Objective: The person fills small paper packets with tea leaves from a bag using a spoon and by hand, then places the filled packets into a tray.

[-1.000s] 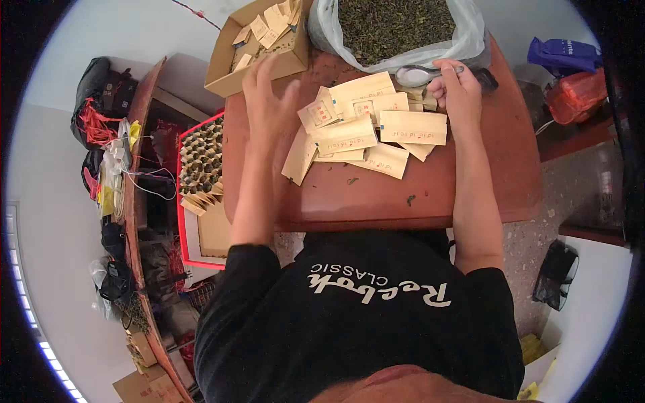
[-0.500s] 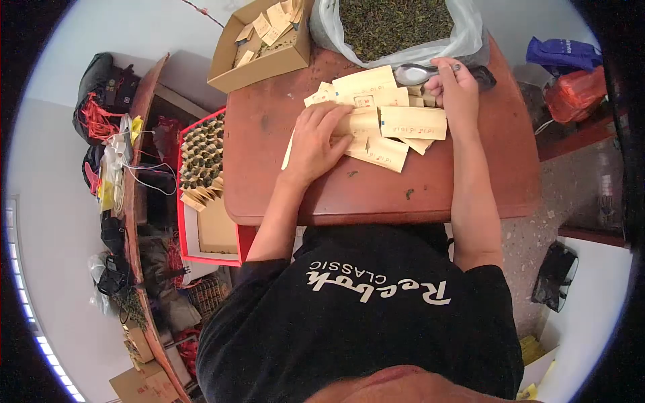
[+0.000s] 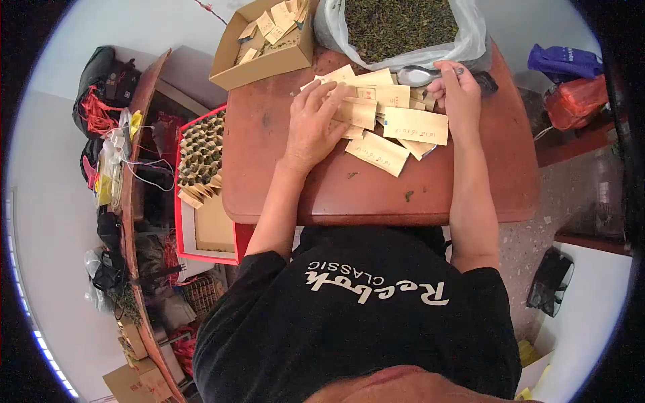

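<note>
A loose pile of small tan paper packets [image 3: 377,156] with printed marks lies on the reddish-brown table [image 3: 282,195]. My left hand [image 3: 314,127] rests over the pile's left side, fingers spread, with a paper packet [image 3: 356,113] beside its thumb and index finger. Its fingertips touch the packets. On the right, my right hand [image 3: 458,97] is closed around a spoon [image 3: 415,76], whose shiny bowl points left over the pile's back edge. The spoon's dark end shows beyond the knuckles.
A clear plastic bag [image 3: 474,37] of dried leaves [image 3: 400,30] stands at the back. Left of it, a cardboard box [image 3: 265,70] holds several packets. A red-edged box [image 3: 180,228] beside the table contains many upright filled packets. Blue and red bags [image 3: 564,62] sit at the right.
My left hand has shifted up and slightly left over the pile, and packets near it have moved. My right hand still holds the spoon in nearly the same place.
</note>
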A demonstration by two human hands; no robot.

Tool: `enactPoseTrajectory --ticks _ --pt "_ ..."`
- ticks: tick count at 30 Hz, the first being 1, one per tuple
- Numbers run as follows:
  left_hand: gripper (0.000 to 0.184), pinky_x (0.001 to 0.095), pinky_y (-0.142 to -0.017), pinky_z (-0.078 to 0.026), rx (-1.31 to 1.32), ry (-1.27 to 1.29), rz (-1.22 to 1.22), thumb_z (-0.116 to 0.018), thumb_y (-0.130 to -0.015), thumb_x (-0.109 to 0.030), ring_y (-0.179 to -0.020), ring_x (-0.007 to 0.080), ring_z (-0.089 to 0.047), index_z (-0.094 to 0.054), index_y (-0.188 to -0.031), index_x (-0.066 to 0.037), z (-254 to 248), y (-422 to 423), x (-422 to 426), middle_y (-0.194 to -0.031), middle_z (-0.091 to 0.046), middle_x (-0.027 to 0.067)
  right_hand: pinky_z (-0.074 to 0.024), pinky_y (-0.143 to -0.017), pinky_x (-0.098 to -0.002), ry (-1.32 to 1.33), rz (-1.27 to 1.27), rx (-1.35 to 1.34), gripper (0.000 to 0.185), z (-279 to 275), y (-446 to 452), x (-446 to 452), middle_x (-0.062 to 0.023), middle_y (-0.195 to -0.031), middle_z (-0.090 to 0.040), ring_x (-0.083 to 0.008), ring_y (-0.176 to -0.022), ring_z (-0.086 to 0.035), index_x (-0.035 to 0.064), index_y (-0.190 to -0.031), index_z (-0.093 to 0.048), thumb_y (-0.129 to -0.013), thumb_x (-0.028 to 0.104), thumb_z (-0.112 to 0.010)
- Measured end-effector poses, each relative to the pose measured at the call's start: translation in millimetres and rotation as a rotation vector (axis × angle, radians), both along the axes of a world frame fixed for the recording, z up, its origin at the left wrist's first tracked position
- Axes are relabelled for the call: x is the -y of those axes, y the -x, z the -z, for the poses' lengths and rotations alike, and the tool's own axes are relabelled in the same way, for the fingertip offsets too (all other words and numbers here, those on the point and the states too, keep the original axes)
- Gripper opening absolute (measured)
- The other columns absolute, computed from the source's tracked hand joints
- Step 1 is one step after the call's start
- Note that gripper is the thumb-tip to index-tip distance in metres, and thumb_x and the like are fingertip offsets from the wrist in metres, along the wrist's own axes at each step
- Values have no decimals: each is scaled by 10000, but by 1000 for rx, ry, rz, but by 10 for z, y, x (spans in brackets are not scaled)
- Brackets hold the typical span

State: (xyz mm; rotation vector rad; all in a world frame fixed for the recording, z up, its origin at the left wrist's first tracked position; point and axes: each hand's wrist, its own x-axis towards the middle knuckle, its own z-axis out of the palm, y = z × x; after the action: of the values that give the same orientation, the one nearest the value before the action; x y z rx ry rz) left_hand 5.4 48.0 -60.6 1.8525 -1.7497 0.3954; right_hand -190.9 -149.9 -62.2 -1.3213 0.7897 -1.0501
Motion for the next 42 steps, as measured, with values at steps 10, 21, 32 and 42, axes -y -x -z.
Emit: enactPoseTrajectory --ticks 10,21,32,42 --pt "424 449 -978 -405 -1 -8 68 -724 -732 -116 -1160 317 -524 -633 -1145 -148 28 -47 22 -1158 -607 75 -462 -577 -215 146 77 -52 259 -48 62 -62 -29 -693 -655 -60 -605 -559 17 -1054 -660 -997 226 -520" --pt "266 390 -787 -521 -377 1 -35 -690 -774 -45 -841 265 -656 -569 -1009 -78 -12 -82 -83 -819 -651 98 -470 -584 -210 331 183 85 254 -123 106 -246 -12 -689 -642 -46 -613 -569 1 -1063 -639 -1020 212 -504" --pt "242 430 -787 -595 -1786 261 321 -485 -942 -136 -983 322 -675 -472 -1155 -25 -284 82 96 -1254 -583 225 -438 -566 -191 291 81 145 230 -104 78 -309 -1 -667 -622 -29 -586 -516 0 -1049 -631 -1023 193 -509" --pt "432 287 -868 -446 -1513 102 324 -479 -1017 -319 -1086 160 -565 -435 -1365 -66 -173 89 209 -1250 -576 81 -384 -500 -181 113 -11 271 197 -112 83 -285 -8 -660 -615 -31 -555 -496 22 -1063 -607 -1025 191 -512"
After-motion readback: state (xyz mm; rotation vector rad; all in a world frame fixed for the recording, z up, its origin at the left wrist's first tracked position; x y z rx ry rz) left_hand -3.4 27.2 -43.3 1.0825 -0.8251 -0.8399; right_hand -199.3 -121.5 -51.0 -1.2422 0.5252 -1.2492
